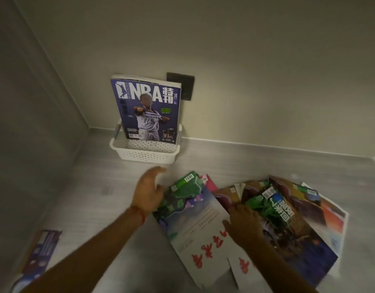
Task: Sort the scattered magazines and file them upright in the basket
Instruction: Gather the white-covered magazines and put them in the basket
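Note:
A white perforated basket (pixel 147 155) stands against the back wall. Upright in it leans a blue NBA magazine (pixel 147 108) with others behind it. On the grey surface lies a fanned pile of magazines: a pale one with red brush writing (pixel 195 227) on top at the left, a green and blue one (pixel 288 216) overlapping to the right. My left hand (pixel 148 191) hovers with straight fingers at the pale magazine's far left corner. My right hand (pixel 244 224) rests flat on the pile where the two covers meet.
A purple magazine (pixel 37 254) lies apart at the lower left, near the front edge. A dark wall socket (pixel 186 85) sits behind the basket. Walls close in the surface at the left and back. More covers (pixel 328 206) spread to the right.

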Available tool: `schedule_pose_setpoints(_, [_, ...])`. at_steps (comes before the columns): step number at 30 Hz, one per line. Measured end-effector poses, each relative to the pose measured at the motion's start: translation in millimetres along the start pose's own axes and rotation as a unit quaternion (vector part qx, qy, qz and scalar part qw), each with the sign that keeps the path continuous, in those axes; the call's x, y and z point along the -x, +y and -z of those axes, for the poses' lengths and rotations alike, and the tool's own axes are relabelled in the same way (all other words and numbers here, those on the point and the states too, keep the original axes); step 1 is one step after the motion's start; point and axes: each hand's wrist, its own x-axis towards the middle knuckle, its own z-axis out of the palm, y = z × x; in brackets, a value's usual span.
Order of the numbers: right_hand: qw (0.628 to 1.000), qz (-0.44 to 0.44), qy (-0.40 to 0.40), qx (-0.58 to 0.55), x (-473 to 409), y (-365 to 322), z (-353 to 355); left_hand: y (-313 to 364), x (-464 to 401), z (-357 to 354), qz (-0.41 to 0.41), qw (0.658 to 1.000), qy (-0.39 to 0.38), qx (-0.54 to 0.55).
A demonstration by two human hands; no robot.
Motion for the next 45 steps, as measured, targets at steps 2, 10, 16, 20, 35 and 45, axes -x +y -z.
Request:
schedule_pose_setpoints(2, [0.999,-0.018,0.011,0.048,20.7,6.9,-21.9,3.3,54.8,-41.2,-0.043,0.995,-0.069,-0.052])
schedule_pose_setpoints(10, [1.000,-0.005,-0.009,0.005,28.6,7.7,-38.4,-34.6,133.7,-97.4,-0.001,0.903,-0.293,-0.313])
schedule_pose_setpoints(16, [0.999,0.013,-0.015,-0.029,20.5,10.7,-32.4,-28.7,150.5,-96.5,0.028,0.896,-0.292,-0.332])
schedule_pose_setpoints(20, [0.998,0.046,0.051,-0.007,25.9,0.3,-35.7,-23.6,170.6,-91.6,0.050,0.884,-0.287,-0.366])
schedule_pose_setpoints(35, [0.932,0.300,0.064,-0.191,42.7,-12.4,90.1,65.0,78.9,-32.0,-0.171,0.911,-0.123,-0.354])
schedule_pose_setpoints(45, [0.830,0.150,0.234,-0.483,33.2,-22.9,135.7,75.8,50.0,32.5,-0.006,0.996,-0.080,0.037])
